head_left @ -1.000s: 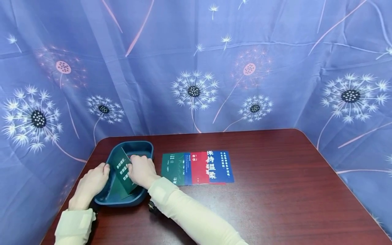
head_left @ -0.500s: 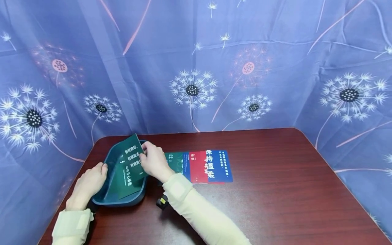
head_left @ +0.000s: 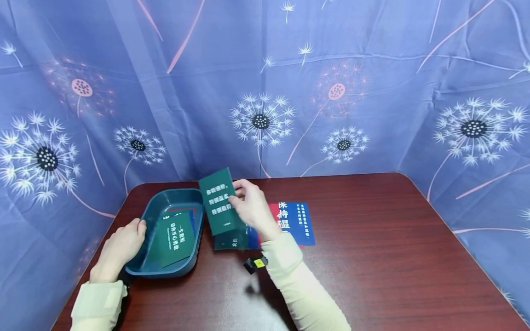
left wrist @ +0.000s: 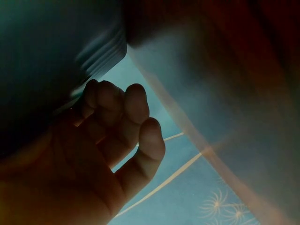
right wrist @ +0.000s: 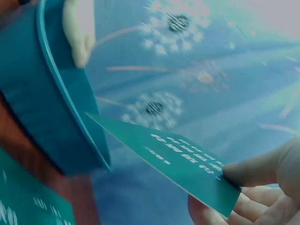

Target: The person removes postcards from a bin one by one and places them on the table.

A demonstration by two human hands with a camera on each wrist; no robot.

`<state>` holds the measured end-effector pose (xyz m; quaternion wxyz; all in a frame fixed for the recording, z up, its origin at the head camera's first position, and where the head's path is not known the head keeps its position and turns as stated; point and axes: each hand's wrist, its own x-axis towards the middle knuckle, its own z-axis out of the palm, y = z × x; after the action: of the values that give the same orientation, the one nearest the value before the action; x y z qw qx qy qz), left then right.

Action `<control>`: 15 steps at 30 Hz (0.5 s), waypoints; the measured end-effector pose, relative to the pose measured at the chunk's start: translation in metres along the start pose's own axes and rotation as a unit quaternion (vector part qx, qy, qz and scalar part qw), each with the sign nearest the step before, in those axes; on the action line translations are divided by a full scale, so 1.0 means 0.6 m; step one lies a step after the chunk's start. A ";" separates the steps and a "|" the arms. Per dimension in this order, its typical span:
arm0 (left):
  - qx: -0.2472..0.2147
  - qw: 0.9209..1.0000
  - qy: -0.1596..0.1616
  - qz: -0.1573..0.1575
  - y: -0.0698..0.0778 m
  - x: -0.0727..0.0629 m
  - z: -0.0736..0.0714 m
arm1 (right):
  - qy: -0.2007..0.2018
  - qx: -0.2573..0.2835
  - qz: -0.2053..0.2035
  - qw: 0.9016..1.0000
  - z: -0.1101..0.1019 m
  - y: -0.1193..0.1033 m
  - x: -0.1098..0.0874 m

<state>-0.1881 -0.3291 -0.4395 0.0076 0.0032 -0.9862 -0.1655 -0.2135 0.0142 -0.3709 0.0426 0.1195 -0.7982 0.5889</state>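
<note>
A green card (head_left: pixel 217 202) with white writing is pinched by its right edge between the thumb and fingers of my right hand (head_left: pixel 254 209). It is raised and tilted over the table, just right of the blue plastic basin (head_left: pixel 174 197). In the right wrist view, the thumb (right wrist: pixel 253 171) lies on the card's printed face and fingers are behind it. My left hand (head_left: pixel 121 246) grips the basin's left rim; the left wrist view shows its fingers (left wrist: pixel 136 105) bent near the dark outer wall. Inside the basin lies another green card (head_left: pixel 175 239), over red and blue ones.
Overlapping green, red and blue cards (head_left: pixel 305 225) lie in a row on the brown wooden table (head_left: pixel 372 257), partly covered by the right hand and held card. A blue dandelion-print curtain (head_left: pixel 207 92) hangs around the table's back and sides.
My right hand has lifted the green card out of the basin and carried it right, toward the row. Cards inside the basin are now uncovered. The left hand stays on the rim.
</note>
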 end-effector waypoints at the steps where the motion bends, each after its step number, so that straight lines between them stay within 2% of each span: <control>1: 0.000 1.000 0.001 0.000 0.000 0.000 0.000 | 0.001 0.008 0.006 1.000 -0.012 0.004 -0.001; 9: -0.001 1.000 0.003 0.003 0.001 -0.001 -0.004 | 0.022 0.048 0.042 0.998 -0.091 0.034 -0.004; 15: -0.002 1.000 -0.001 0.001 0.003 -0.002 -0.004 | 0.024 0.049 0.067 0.996 -0.142 0.048 -0.008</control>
<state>-0.1868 -0.3280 -0.4366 0.0064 0.0024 -0.9859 -0.1670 -0.2223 0.1038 -0.3728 0.0157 0.0536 -0.7732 0.6317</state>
